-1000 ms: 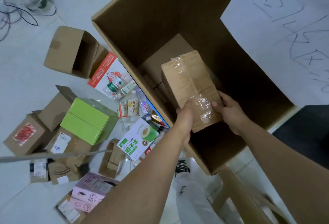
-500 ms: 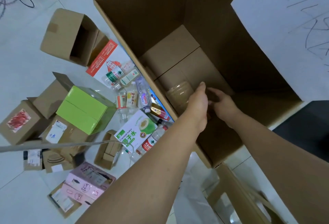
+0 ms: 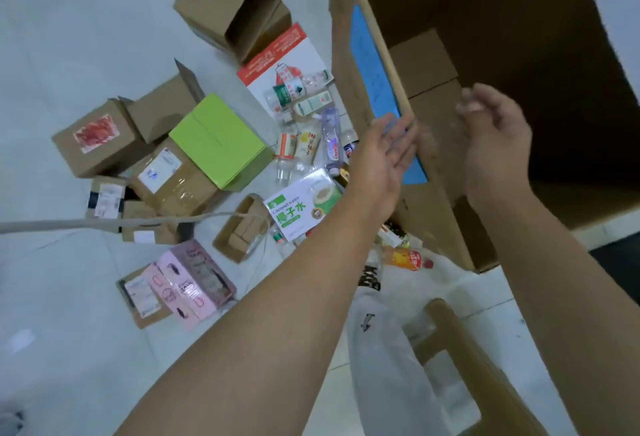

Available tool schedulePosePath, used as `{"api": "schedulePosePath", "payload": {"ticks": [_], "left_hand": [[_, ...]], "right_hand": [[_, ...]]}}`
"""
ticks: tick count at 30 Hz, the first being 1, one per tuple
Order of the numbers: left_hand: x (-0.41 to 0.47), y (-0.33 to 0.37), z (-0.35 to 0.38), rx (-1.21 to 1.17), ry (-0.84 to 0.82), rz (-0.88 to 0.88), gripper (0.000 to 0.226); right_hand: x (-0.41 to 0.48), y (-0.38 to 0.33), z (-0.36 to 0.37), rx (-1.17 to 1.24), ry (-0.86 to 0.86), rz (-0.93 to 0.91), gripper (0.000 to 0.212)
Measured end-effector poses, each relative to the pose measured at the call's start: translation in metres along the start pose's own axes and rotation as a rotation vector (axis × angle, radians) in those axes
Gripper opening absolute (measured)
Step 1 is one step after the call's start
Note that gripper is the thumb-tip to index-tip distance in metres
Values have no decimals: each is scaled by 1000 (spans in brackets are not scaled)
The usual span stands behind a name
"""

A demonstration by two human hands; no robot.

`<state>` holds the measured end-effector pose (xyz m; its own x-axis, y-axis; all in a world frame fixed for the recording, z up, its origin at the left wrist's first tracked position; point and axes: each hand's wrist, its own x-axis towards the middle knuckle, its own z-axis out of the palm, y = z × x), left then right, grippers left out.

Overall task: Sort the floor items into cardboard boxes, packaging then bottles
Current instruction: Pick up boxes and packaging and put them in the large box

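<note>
Packaging [image 3: 173, 176] is scattered on the floor [image 3: 69, 37] beside the big cardboard box [image 3: 381, 40], bottles [image 3: 329, 137] mixed in. Nothing is held: left hand [image 3: 384, 158] and right hand [image 3: 495, 144] are slack-fingered by its rim. Packaging step judged ongoing; green box [image 3: 218, 141] could be gripped next, two-handed.

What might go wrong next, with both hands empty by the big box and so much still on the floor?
1. Bottles lie right against the coconut water box; lifting it may send them rolling.
2. The orange bottle lies close to the person's leg and might be stepped on.
3. A grey cord crosses over a small box and might snag as boxes are pulled out.
</note>
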<state>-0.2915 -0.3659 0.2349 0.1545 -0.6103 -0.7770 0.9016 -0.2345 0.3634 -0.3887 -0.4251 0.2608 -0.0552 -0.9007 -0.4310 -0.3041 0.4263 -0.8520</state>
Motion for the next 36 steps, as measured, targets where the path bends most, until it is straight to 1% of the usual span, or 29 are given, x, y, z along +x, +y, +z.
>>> {"api": "schedulePosePath", "payload": {"ticks": [2, 4, 6, 8, 10, 11, 12, 13, 15, 18, 21, 24, 26, 31, 36], "left_hand": [[-4, 15, -31, 3, 92, 51, 44], [-12, 22, -59, 50, 182, 68, 42], [-14, 20, -95, 133, 274, 48, 30], [-18, 18, -128, 213, 360, 1, 18], [-18, 11, -159, 326, 412, -32, 16], [-16, 5, -176, 341, 427, -35, 22], [-15, 2, -191, 344, 445, -47, 24], [-14, -2, -203, 361, 461, -53, 18], [-6, -14, -227, 415, 489, -108, 18], [15, -37, -260, 463, 514, -189, 17], [38, -52, -286, 439, 592, -229, 11], [71, -68, -312, 420, 644, -215, 22], [98, -77, -331, 377, 678, -199, 31], [149, -86, -366, 370, 684, -201, 32], [165, -90, -378, 398, 669, -192, 32]], "right_hand": [[-33, -15, 19, 103, 39, -123, 24], [-58, -9, 43, 131, -34, -150, 21], [-70, 19, 70, 63, -171, -42, 20], [-71, 62, 96, -63, -271, 152, 20], [-69, 106, 112, -213, -320, 337, 23], [-67, 125, 118, -289, -357, 397, 27], [-65, 140, 123, -353, -397, 434, 32], [-62, 150, 128, -403, -429, 450, 37], [-52, 166, 140, -464, -465, 447, 40], [-29, 190, 158, -514, -470, 440, 40], [1, 223, 177, -548, -459, 440, 30], [27, 252, 197, -598, -448, 423, 43], [38, 269, 209, -626, -444, 421, 45], [68, 319, 233, -678, -417, 365, 37], [68, 336, 239, -651, -425, 401, 41]]}}
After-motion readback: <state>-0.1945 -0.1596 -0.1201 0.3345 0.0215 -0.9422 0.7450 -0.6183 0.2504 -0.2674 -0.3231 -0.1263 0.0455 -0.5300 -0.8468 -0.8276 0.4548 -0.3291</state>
